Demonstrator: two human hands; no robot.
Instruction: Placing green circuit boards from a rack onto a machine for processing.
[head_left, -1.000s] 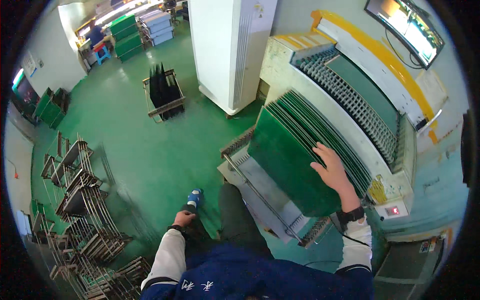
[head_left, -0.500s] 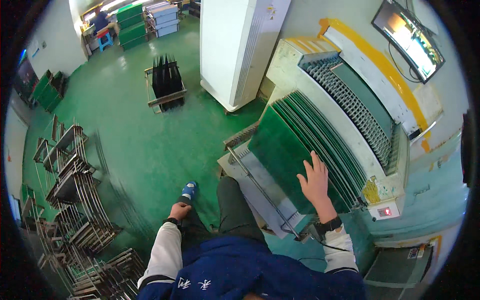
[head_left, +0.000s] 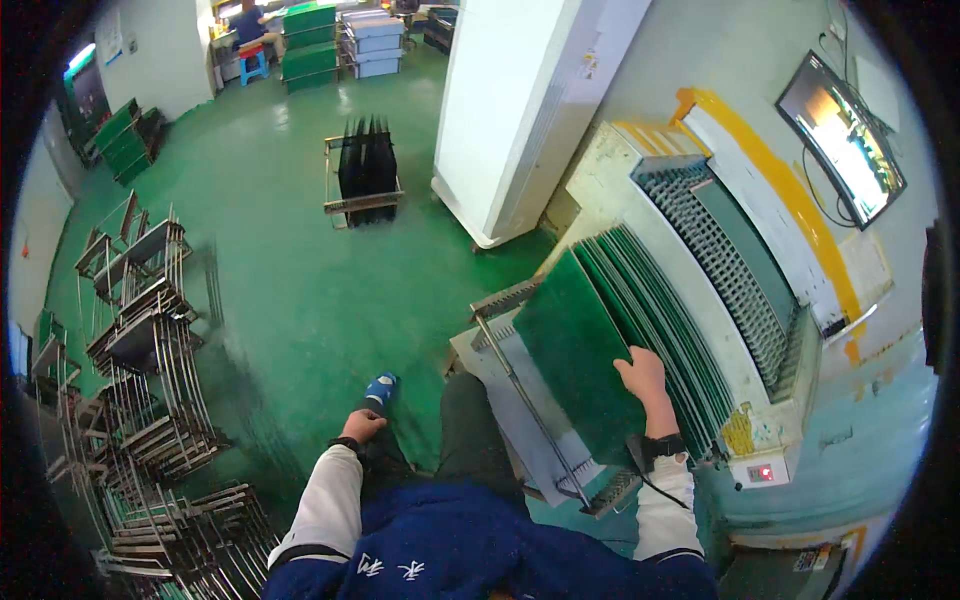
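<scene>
Several thin green panels (head_left: 575, 345) stand upright in a slotted metal rack (head_left: 522, 375) at my right. My right hand (head_left: 645, 378) has its fingers curled over the upper edge of the nearest panel, thumb on its broad face. That panel leans slightly apart from the others behind it. A dark band with a cord is around my right wrist. Over my left leg, beside the knee, my left hand (head_left: 363, 425) rests with its fingers curled in and nothing visible in them.
Beyond the panels is a machine with rows of rollers (head_left: 715, 275). A tall white cabinet (head_left: 500, 120) and a rack of black panels (head_left: 367, 165) stand ahead. Metal racks (head_left: 150, 350) crowd the left. A screen (head_left: 840, 140) hangs on the wall. Far back, a person (head_left: 250, 25) sits.
My right hand has gone from spread fingers over the panels to gripping the nearest panel's edge. My left hand stays by my leg. The whole view has shifted slightly.
</scene>
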